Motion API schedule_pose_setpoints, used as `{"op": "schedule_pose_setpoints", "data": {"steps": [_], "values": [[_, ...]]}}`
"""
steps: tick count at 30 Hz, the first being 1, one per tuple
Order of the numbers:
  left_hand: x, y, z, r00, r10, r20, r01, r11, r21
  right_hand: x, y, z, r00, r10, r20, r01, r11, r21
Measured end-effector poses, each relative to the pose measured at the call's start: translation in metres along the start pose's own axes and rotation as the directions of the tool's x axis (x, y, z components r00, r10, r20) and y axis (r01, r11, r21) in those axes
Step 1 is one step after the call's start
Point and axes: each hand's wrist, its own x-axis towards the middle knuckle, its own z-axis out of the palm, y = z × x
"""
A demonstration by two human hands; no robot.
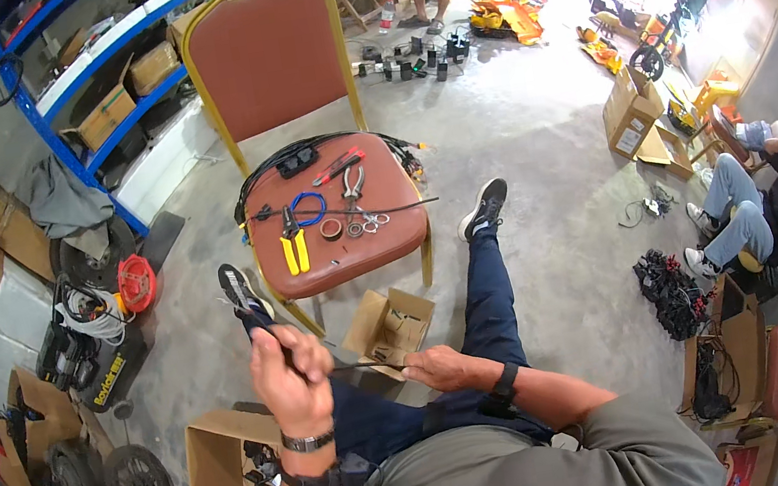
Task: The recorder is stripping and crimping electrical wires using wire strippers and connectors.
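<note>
My left hand (291, 378) is closed in a fist, slightly blurred. Between it and my right hand (450, 369) runs a thin black cable (367, 364), pinched at its right end by my right fingers. A dark shape with a pale tip shows above my left fist; I cannot tell what it is. Ahead, a red chair (337, 216) bears yellow-handled wire strippers (293, 242), pliers (353, 184), a red utility knife (338, 165), scissors (371, 221), a coil of blue wire (311, 207), tape rolls (332, 228) and a bundle of black cables (296, 160).
Between my legs stands a small open carton (390, 328); a larger carton (232, 468) with parts is at my left. Wheels (138, 485) and a red reel (137, 283) lie farther left, by blue shelving (59, 151). A person (766, 207) sits at the right near black cables (670, 291).
</note>
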Motion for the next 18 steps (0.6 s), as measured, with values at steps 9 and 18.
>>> {"op": "schedule_pose_setpoints", "data": {"steps": [9, 18], "values": [[-0.020, -0.034, 0.010, 0.980, -0.113, 0.165, 0.084, 0.982, 0.170, 0.010, 0.022, 0.000, 0.999, -0.050, 0.003, 0.050, 0.992, -0.118], [-0.014, -0.069, -0.003, 0.978, -0.198, 0.057, 0.168, 0.926, 0.337, 0.007, -0.058, -0.082, 0.957, 0.032, -0.287, 0.113, 0.873, 0.474]]}}
